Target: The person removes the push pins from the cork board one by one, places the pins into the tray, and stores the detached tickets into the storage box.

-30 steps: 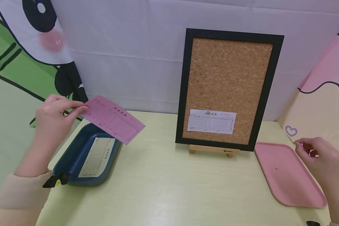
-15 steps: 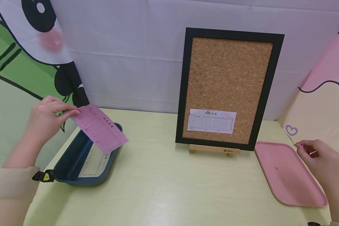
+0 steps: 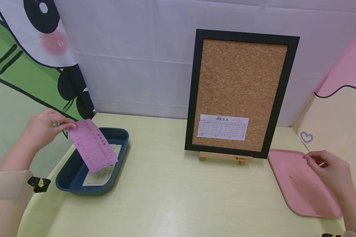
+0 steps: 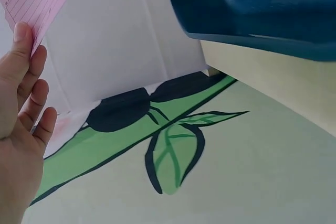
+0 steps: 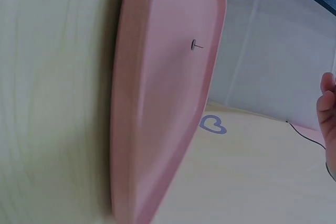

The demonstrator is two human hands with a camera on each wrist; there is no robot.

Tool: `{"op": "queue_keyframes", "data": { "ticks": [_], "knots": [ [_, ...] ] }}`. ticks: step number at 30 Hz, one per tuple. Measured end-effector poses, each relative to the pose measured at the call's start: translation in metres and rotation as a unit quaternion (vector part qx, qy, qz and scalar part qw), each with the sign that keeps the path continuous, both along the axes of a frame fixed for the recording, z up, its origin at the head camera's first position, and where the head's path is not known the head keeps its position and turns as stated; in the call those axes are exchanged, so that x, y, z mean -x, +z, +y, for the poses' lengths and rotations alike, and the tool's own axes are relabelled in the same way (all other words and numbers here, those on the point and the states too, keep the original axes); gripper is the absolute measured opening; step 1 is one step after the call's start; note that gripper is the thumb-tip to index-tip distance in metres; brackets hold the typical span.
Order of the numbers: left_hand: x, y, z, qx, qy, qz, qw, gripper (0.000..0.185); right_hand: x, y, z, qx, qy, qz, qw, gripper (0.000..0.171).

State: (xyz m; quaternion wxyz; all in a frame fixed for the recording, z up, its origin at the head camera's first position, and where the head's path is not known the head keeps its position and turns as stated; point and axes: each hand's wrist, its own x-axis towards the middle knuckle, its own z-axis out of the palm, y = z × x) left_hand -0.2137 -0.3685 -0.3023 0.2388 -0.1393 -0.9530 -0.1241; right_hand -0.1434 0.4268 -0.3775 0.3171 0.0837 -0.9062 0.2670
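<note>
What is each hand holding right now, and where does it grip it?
The left hand pinches the pink slip by its upper corner, above the blue tray. The right hand, over the pink tray, has pinched fingers; what they hold cannot be told.

The head view looks forward and down over the surface (image 3: 172,197), facing the cork board (image 3: 240,92). The left wrist view sits close under the blue tray (image 4: 273,19), shared with the head view. The right wrist view skims the pink tray (image 5: 163,103), also shared.
</note>
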Motion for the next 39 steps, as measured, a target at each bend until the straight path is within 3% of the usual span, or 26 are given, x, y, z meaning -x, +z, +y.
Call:
{"op": "queue_keyframes", "data": {
  "ticks": [4,14,24,30,34,39],
  "knots": [
    [0.004,-0.008,-0.006,0.011,-0.005,-0.031,0.9994,0.01,-0.001,-0.007,0.005,0.0,-0.009,-0.029,1.0,0.01],
    [0.013,-0.023,-0.01,0.043,-0.048,-0.043,0.997,0.011,0.002,-0.032,0.015,-0.002,0.011,-0.07,0.998,0.01],
    [0.026,-0.041,-0.005,0.106,-0.092,-0.073,0.9874,0.012,0.008,-0.048,0.024,-0.041,0.023,-0.121,0.992,0.008],
    [0.029,-0.044,0.004,0.122,-0.071,-0.147,0.979,0.011,0.01,-0.05,0.029,-0.069,0.023,-0.177,0.982,0.004],
    [0.033,-0.044,0.01,0.132,-0.077,-0.156,0.9759,0.011,0.009,-0.052,0.032,-0.089,0.03,-0.206,0.974,0.004],
    [0.04,-0.047,0.015,0.151,-0.085,-0.158,0.972,0.011,0.007,-0.054,0.036,-0.098,0.037,-0.279,0.954,0.005]
  ]
}}
